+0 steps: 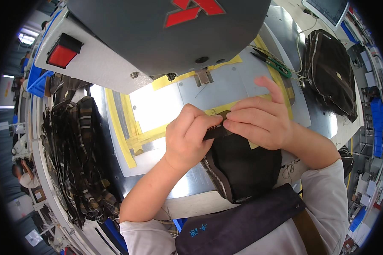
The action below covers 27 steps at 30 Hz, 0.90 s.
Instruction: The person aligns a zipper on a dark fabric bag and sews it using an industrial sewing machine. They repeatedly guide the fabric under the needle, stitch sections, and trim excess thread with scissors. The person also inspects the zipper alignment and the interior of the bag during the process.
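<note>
A dark zippered fabric pouch hangs over the table's near edge, close to my body. Along its left side curves a silver metal zipper. My left hand is closed in a pinch on a dark strip at the pouch's upper edge. From the other side, my right hand grips the same edge between thumb and fingers, with one finger raised. The fingertips of both hands nearly meet there. Just beyond them is a sewing machine's work plate, bordered with yellow tape.
The machine's dark head overhangs the plate, with a red switch on its white arm. Green-handled scissors and loose cords lie at right, beside another dark zippered pouch. Dark and plaid fabric pieces are heaped at left.
</note>
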### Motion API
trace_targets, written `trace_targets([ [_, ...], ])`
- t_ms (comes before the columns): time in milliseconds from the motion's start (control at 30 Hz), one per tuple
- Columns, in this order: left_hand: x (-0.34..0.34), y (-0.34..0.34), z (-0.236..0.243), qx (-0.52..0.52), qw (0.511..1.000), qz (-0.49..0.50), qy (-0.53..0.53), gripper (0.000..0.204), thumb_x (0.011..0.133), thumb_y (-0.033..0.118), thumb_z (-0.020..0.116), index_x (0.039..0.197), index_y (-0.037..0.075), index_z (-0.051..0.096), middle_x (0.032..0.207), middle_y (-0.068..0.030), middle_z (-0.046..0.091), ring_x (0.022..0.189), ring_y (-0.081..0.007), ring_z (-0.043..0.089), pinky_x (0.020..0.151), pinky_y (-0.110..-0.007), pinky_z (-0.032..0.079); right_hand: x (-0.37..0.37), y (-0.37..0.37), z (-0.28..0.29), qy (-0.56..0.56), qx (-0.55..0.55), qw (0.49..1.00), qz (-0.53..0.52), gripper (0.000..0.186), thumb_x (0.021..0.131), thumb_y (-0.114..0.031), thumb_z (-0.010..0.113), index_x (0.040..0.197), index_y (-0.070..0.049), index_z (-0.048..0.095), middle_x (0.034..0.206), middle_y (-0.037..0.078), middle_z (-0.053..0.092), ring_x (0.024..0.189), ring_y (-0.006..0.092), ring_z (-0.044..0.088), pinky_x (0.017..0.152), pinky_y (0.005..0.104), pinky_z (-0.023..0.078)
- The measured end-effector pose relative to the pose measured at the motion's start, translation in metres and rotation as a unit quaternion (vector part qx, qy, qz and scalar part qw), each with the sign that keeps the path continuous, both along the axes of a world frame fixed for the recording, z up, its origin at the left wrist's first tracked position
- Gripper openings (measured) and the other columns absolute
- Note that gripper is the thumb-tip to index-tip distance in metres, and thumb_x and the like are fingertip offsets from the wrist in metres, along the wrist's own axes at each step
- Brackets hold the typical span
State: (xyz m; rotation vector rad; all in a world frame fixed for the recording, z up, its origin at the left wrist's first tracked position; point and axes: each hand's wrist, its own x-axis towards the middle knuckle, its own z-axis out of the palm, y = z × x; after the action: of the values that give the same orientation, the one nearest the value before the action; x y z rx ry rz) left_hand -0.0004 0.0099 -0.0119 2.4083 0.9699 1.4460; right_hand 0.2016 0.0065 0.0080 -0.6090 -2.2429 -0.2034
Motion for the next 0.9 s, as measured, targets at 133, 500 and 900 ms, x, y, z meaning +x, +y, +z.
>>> trace_targets([
  [133, -0.002, 0.002, 0.002, 0.011, 1.0, -0.004, -0.023, 0.031, 0.056, -0.002, 0.076, 0.082, 0.007, 0.063, 0.077, -0.0053, 0.053, 0.061, -0.0197, 0.056, 0.046, -0.029, 0.043, 0.001, 0.0, 0.0, 0.011, 0.029, 1.0, -0.003, 0.01, 0.075, -0.011, 0.068, 0.085, -0.011, 0.066, 0.085, -0.001, 0.062, 0.076, 0.0148, 0.063, 0.093, 0.0491, 0.043],
  [500, -0.006, 0.004, -0.002, 0.076, 0.996, -0.042, 0.006, 0.032, 0.053, -0.002, 0.07, 0.084, 0.005, 0.066, 0.076, -0.0041, 0.052, 0.063, -0.019, 0.055, 0.047, -0.028, 0.043, 0.002, -0.001, -0.002, 0.009, 0.042, 0.999, -0.009, 0.008, 0.074, -0.011, 0.068, 0.082, -0.011, 0.066, 0.085, -0.001, 0.062, 0.075, 0.0143, 0.063, 0.093, 0.0482, 0.043],
  [900, -0.005, 0.005, -0.003, 0.087, 0.995, -0.027, 0.028, 0.027, 0.057, 0.0, 0.071, 0.083, 0.007, 0.067, 0.075, -0.0035, 0.053, 0.062, -0.0178, 0.055, 0.046, -0.027, 0.042, -0.006, -0.001, 0.011, 0.026, -0.163, 0.986, -0.034, 0.031, 0.065, -0.023, 0.081, 0.087, -0.012, 0.062, 0.084, -0.001, 0.061, 0.074, 0.0186, 0.06, 0.101, 0.0531, 0.035],
])
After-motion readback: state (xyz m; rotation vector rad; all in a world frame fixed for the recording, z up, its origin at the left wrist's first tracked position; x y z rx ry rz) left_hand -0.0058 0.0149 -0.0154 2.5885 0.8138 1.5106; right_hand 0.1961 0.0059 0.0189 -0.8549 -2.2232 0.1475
